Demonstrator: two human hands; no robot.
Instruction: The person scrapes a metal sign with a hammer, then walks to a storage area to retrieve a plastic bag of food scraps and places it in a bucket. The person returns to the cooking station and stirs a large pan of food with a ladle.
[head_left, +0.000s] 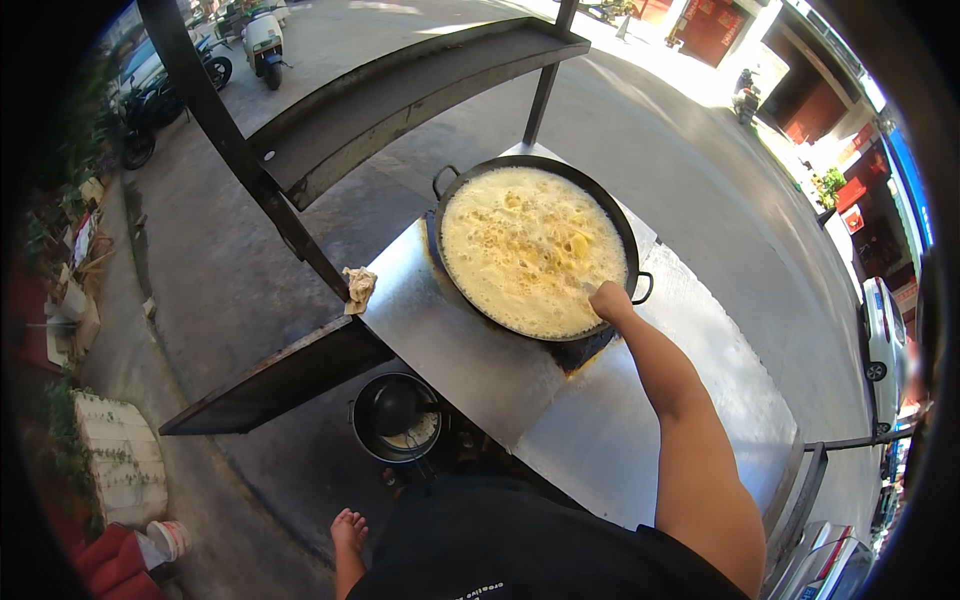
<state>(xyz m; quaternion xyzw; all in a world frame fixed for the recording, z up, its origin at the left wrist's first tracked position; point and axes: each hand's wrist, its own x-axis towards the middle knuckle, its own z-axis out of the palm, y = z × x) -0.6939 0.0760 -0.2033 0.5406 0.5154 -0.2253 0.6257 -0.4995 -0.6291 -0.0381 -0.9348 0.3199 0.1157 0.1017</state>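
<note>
A large black two-handled wok (636, 247) sits on the metal counter (487, 390). Pale, bubbling foam (517, 225) fills it almost to the rim, with yellow pieces of food (579, 244) showing at the surface. Over the wok's near right edge, beside one loop handle (643, 288), is my right hand (611, 301) with its fingers closed. A short greyish tip of a utensil (589, 286) shows just past those fingers; the rest is hidden. My left hand (350, 531) hangs low beside my body, palm partly up, fingers loosely curled and apart, holding nothing.
Below the counter's left edge stands a metal pot (396, 450) with a dark ladle-like utensil in it. A crumpled rag (360, 289) lies at the counter corner by a metal post (247, 165). A metal shelf (420, 105) spans behind the wok. Scooters (264, 46) are parked beyond.
</note>
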